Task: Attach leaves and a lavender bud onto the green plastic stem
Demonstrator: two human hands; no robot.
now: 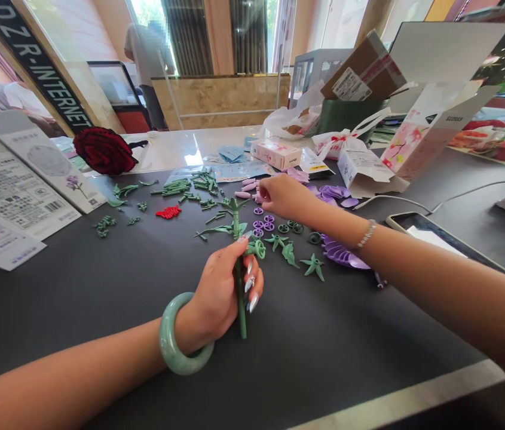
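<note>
My left hand (219, 283), with a jade-coloured bangle at the wrist, is wrapped around the green plastic stem (242, 310) of a toy flower. The stem stands nearly upright, with leaf parts and a curled green piece near its top. Farther out, my right hand (281, 196) is closed over small pink pieces (244, 194); its fingertips are partly hidden, so anything pinched there cannot be made out. Below it lie purple wheel-shaped rings (258, 224), green rings (283, 228), a green leaf (288, 255), a star-shaped green piece (314, 267) and purple petals (342, 254).
Green rods (176, 187) and a red piece (168, 212) lie on the dark table. An opened white box (14, 191) stands left, near a dark red bundle (104, 150). A phone (440, 239), cable and cartons (364, 164) occupy the right. Someone stands in the background.
</note>
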